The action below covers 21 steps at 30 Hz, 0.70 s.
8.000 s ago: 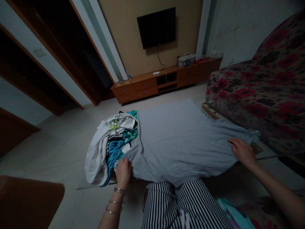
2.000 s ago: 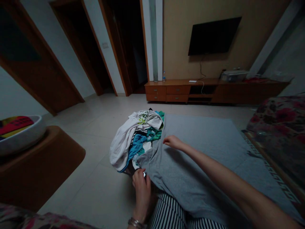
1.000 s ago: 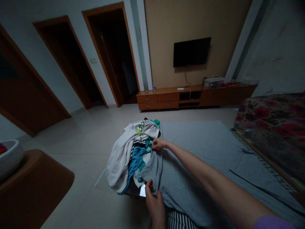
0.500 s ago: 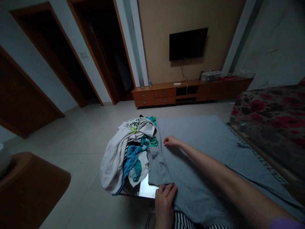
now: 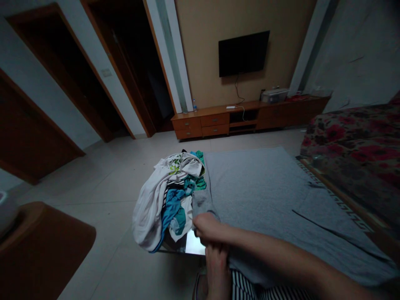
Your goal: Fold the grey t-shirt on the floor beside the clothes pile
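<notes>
Grey shirt spread mostly flat on the bench, covering most of it; near edge drops toward the wearer's striped trousers. Right hand at the shirt's near left corner, forearm crossing low over the cloth. Its fingers are curled in; can't tell from here whether they have hold of fabric. Left hand right below it at the same corner, partly covered by the right; its fingers are hidden, so opening and grip can't be told.

Just left of the shirt, clothes heaped at the bench's left end: white top hanging over the edge, blue cloth, green cloth. A shiny bare patch of bench shows between heap and hands.

Farther out: brown stool to the left, floral sofa to the right, wooden cabinet across the floor with bottle and plastic box on top, TV on the wall above.
</notes>
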### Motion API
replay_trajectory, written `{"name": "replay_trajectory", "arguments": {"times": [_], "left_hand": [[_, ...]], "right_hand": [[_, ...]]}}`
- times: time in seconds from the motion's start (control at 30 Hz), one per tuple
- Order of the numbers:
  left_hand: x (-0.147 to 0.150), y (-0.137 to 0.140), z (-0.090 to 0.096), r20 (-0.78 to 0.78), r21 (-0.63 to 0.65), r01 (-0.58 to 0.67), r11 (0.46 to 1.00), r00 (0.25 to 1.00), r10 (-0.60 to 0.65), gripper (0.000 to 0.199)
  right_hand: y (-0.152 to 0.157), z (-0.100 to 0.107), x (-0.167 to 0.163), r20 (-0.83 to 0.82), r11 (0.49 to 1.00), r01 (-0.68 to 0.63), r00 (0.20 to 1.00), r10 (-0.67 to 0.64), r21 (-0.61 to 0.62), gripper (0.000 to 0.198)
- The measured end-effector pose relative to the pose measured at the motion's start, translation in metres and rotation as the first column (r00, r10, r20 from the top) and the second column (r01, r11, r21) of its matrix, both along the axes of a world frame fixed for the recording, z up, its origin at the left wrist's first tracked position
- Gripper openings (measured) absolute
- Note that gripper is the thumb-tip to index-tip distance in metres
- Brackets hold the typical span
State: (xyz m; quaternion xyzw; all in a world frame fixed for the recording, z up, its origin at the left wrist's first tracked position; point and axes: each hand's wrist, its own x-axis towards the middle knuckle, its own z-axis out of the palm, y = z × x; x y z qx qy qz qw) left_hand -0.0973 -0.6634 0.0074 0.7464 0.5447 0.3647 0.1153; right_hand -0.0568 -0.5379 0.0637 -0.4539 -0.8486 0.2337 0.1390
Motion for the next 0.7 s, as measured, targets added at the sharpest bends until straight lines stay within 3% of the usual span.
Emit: {"name": "replay_trajectory", "arguments": {"times": [0.07,0.13,0.2,0.27,0.33,0.4,0.47,0.53,0.6,0.7], "left_hand": [[-0.003,-0.001,-0.004,0.006,0.017,0.030,0.999,1.000,-0.030,0.054],[-0.006,0.001,-0.008,0.058,0.032,-0.002,0.999,0.998,0.000,0.061],[-0.008,0.002,-0.011,0.105,0.047,-0.101,0.994,0.990,0.095,0.055],[-0.011,0.004,-0.010,0.104,0.037,-0.180,0.983,0.979,0.175,0.049],[-0.014,0.005,-0.007,0.088,-0.004,-0.165,0.986,0.983,0.164,0.046],[-0.016,0.004,-0.001,0.089,-0.052,-0.112,0.992,0.989,0.116,0.043],[-0.018,0.001,0.004,0.106,-0.076,-0.079,0.994,0.991,0.087,0.039],[-0.019,-0.001,0.007,0.116,-0.082,-0.063,0.995,0.991,0.073,0.037],[-0.019,-0.004,0.007,0.113,-0.081,-0.049,0.996,0.992,0.058,0.036],[-0.018,-0.006,0.005,0.101,-0.074,-0.034,0.997,0.994,0.041,0.038]], "right_hand": [[0.014,0.008,0.029,-0.250,0.990,0.105,0.960,-0.124,-0.089,0.009],[0.024,0.010,0.067,-0.513,0.932,0.252,0.782,-0.355,-0.260,0.015],[0.026,0.002,0.106,-0.616,0.786,0.390,0.487,-0.619,-0.480,0.018],[0.020,-0.014,0.141,-0.538,0.628,0.494,0.332,-0.775,-0.601,0.018],[0.009,-0.032,0.167,-0.445,0.531,0.551,0.296,-0.845,-0.643,0.022],[0.001,-0.043,0.184,-0.371,0.504,0.603,0.341,-0.864,-0.619,0.034],[0.000,-0.044,0.194,-0.271,0.533,0.720,0.459,-0.846,-0.444,0.038],[0.012,-0.033,0.195,-0.159,0.627,0.764,0.607,-0.779,-0.153,0.033],[0.033,-0.014,0.182,-0.093,0.744,0.667,0.745,-0.661,0.051,0.029],[0.074,0.013,0.143,0.004,0.908,0.390,0.919,-0.395,0.155,0.029]]}}
